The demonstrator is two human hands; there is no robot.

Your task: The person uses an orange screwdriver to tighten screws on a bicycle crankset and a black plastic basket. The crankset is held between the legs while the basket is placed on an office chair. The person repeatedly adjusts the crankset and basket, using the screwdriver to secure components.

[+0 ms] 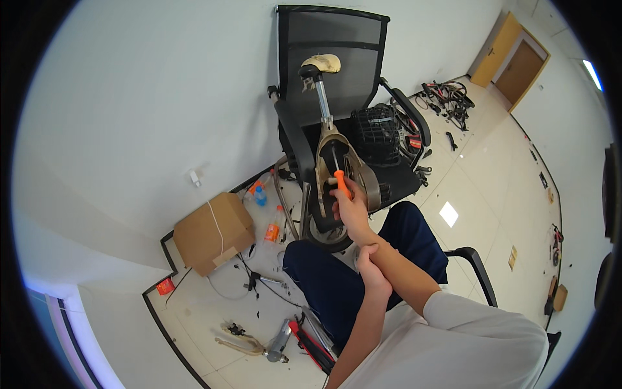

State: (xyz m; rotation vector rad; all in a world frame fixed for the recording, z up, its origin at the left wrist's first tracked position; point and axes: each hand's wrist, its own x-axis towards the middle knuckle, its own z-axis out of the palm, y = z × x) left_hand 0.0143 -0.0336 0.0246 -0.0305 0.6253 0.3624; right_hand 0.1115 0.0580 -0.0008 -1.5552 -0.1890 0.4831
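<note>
My right hand (pixel 351 211) is closed around the orange handle of a screwdriver (pixel 340 178). Its shaft points up into the hollow of a beige bike frame (pixel 369 185) on the black mesh office chair (pixel 334 29). Where the tip touches is too small to tell. From the frame rises a silver seat post (pixel 322 100) with a worn cream saddle (pixel 327 63). My left hand (pixel 374 272) is wrapped round my right forearm, just below the wrist. A wheel (pixel 327 236) shows below the frame, partly hidden by my knee and arm.
A black wire basket (pixel 376 135) sits on the chair's right side. Left on the floor are a cardboard box (pixel 210 236), an orange-labelled bottle (pixel 273 232), and a beige fork-shaped part (pixel 243 345). Bike parts (pixel 453 100) lie heaped by the far wall.
</note>
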